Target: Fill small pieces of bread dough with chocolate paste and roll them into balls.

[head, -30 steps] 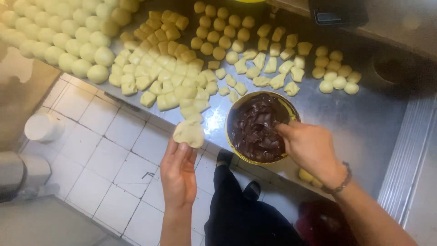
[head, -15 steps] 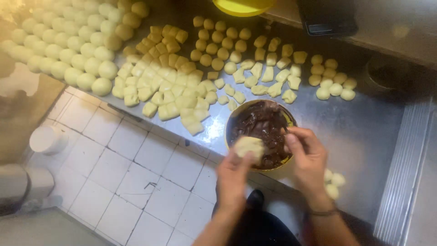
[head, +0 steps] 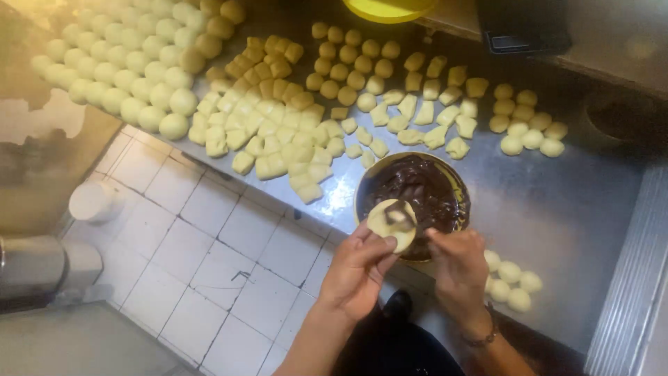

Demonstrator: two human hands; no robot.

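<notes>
Round dough balls fill the upper left of the steel worktop, with cut dough pieces packed beside them toward the centre. A yellow bowl sits at the top edge. A few more balls lie at lower right. White floor tiles show at lower left.

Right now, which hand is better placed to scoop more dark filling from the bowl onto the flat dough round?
Probably the right hand: it sits free at the rim of the round metal bowl of dark paste, while the left hand is occupied, its fingers cradling the pale flat dough round.
</notes>
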